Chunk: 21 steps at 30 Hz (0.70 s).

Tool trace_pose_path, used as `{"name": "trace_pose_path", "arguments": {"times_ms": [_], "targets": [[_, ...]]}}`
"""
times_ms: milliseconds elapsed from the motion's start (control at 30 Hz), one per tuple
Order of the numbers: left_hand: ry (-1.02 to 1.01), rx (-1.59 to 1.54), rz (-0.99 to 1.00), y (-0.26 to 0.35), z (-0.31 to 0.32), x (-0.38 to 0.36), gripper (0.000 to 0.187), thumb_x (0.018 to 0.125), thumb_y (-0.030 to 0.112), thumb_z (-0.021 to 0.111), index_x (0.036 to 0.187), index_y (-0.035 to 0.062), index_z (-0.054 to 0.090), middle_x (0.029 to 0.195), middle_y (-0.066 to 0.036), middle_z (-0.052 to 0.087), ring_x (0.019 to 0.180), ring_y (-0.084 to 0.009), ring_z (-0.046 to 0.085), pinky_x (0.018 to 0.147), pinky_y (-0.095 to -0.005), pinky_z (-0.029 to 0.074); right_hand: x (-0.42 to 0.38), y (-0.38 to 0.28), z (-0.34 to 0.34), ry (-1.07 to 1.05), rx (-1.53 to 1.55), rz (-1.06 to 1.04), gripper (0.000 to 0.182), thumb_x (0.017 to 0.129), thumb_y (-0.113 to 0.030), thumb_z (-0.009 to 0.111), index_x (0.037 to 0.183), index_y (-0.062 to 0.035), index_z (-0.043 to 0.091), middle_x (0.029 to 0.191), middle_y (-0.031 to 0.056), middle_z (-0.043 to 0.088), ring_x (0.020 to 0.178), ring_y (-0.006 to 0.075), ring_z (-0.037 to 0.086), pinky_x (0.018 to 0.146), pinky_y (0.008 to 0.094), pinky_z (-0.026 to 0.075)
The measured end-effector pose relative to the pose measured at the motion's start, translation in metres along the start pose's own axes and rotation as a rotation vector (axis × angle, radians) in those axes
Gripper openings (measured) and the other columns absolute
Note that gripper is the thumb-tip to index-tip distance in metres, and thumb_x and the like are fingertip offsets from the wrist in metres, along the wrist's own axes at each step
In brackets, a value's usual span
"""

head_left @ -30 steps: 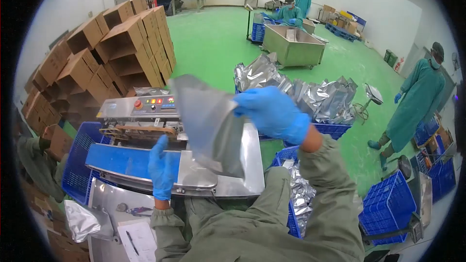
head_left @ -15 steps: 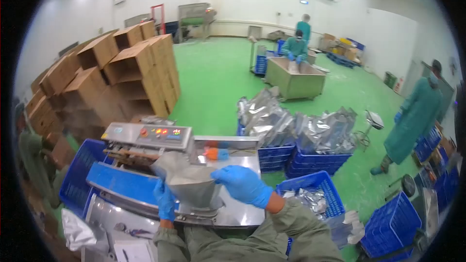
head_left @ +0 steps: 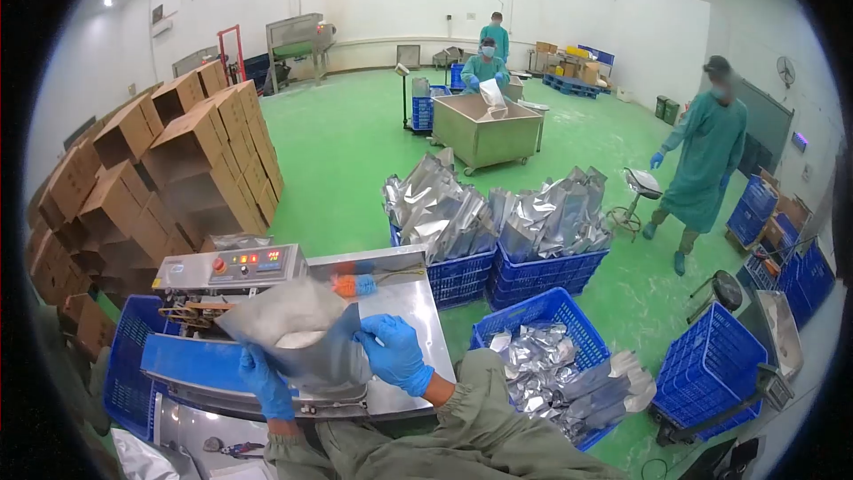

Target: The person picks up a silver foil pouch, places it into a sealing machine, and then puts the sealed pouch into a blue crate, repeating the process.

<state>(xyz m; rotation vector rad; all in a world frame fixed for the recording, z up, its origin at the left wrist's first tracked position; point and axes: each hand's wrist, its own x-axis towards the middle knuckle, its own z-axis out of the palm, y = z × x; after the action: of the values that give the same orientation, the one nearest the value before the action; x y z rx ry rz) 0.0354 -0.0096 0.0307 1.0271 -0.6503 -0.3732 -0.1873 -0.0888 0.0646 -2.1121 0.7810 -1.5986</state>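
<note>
Both my hands, in blue gloves, hold a silver foil bag (head_left: pixel 311 351) upright by its sides. Its mouth gapes, and pale powder shows inside. My left hand (head_left: pixel 267 382) is closed on the left edge, and my right hand (head_left: pixel 395 356) pinches the upper right edge. The bag is in front of a band sealing machine (head_left: pixel 233 267) with a lit control panel. To the left of the bag runs the machine's blue conveyor belt (head_left: pixel 194 364). Orange and blue items (head_left: pixel 354 284) lie on the steel tabletop (head_left: pixel 404 302) behind my right hand.
Blue crates (head_left: pixel 458 280) full of foil bags stand ahead. Another crate (head_left: pixel 555 307) with foil bags is by my right knee. Cardboard boxes (head_left: pixel 200 151) are stacked at left. A co-worker (head_left: pixel 711 151) stands at right; two others are by a steel tub (head_left: pixel 484 138).
The view has turned to the right. The bag's mouth is now wider and tilted towards me, showing powder. The co-worker at right has turned, and one at the tub lifts a white bag.
</note>
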Motion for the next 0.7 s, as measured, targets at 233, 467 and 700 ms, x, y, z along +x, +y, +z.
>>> {"name": "trace_pose_path", "arguments": {"times_ms": [233,467,700], "targets": [[0.026,0.152,0.019,-0.038,-0.038,0.014,0.022,0.093,0.016,0.05,0.078,0.0016,0.058,0.07,0.005,0.05,0.066,-0.0053,0.041,0.057,-0.0235,0.034,-0.011,0.004,0.012,-0.057,0.061,-0.001,0.016,0.076,-0.014,0.067,0.09,-0.0071,0.062,0.078,0.01,0.062,0.069,0.0274,0.058,0.064,0.0355,0.047],[-0.008,0.241,-0.063,-0.006,-0.02,0.002,0.023,0.087,0.005,0.054,0.064,0.008,0.053,0.063,0.009,0.041,0.06,-0.0033,0.032,0.051,-0.0231,0.027,-0.016,-0.003,0.012,-0.243,0.172,0.172,0.017,0.075,-0.013,0.068,0.091,-0.0064,0.063,0.079,0.0092,0.062,0.067,0.0239,0.057,0.063,0.0326,0.047],[-0.069,0.266,0.012,-0.007,-0.027,0.001,0.025,0.088,0.017,0.061,0.065,0.0078,0.055,0.062,0.009,0.045,0.058,-0.0042,0.035,0.051,-0.0235,0.028,-0.02,0.0,0.017,-0.174,0.175,0.135,0.014,0.071,-0.005,0.072,0.08,-0.0038,0.062,0.074,0.0092,0.06,0.062,0.0207,0.056,0.06,0.0302,0.046]]}}
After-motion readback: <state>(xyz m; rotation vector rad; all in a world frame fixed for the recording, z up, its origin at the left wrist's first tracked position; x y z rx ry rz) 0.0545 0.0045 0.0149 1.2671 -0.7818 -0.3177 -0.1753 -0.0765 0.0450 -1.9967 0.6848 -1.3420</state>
